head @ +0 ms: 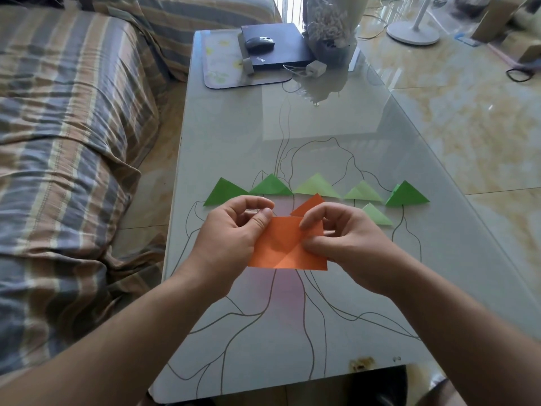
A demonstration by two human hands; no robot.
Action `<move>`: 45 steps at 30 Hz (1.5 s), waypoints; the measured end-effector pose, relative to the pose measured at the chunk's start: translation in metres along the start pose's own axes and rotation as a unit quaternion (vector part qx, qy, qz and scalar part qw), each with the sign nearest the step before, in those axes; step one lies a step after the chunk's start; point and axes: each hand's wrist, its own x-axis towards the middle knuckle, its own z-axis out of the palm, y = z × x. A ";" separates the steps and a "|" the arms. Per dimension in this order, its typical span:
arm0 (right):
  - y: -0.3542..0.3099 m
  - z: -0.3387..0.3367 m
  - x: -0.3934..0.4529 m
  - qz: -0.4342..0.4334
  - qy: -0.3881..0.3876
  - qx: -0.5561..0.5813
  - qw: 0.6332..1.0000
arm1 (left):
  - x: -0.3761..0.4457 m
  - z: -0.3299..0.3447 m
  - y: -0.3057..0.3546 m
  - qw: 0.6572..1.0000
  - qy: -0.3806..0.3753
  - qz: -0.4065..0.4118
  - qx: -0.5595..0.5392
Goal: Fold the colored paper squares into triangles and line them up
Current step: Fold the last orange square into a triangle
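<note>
An orange paper (285, 244) with diagonal creases is held above the glass table (322, 127). My left hand (234, 227) pinches its upper left corner and my right hand (348, 232) pinches its right side. Behind it an orange folded triangle (308, 205) peeks out, partly hidden by my hands. Several green folded triangles lie in a row across the table: a dark green triangle (224, 196) at the left, another dark green triangle (270, 186), two light green triangles (317, 187) (364, 191), and a dark green triangle (407, 194) at the right. One more light green triangle (376, 215) lies just in front of the row.
At the table's far end sit a black laptop (278, 45) with a mouse (259, 42) on it, a white charger (315, 68), a mat (222, 68) and a vase (330, 33). A striped sofa (67, 127) runs along the left. A fan base (412, 30) stands on the tiled floor.
</note>
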 end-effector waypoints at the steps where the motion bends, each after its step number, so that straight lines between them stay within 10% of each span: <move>1: 0.001 0.000 0.001 0.000 -0.001 0.001 1.000 | 0.000 0.000 0.000 1.000 -0.002 0.000 0.000; 10: -0.005 -0.005 -0.001 0.021 -0.063 0.025 0.997 | 0.004 -0.004 0.001 1.000 -0.004 -0.027 0.001; 20: 0.004 0.000 0.004 -0.018 0.055 -0.005 0.998 | -0.005 0.003 0.007 0.994 -0.051 -0.072 -0.070; 28: -0.006 0.000 0.010 0.045 0.126 0.179 0.975 | -0.006 0.016 0.001 0.953 -0.067 -0.157 -0.250; 45: 0.005 0.012 0.007 0.136 0.039 0.138 0.980 | -0.006 0.038 -0.013 0.958 0.019 -0.165 -0.232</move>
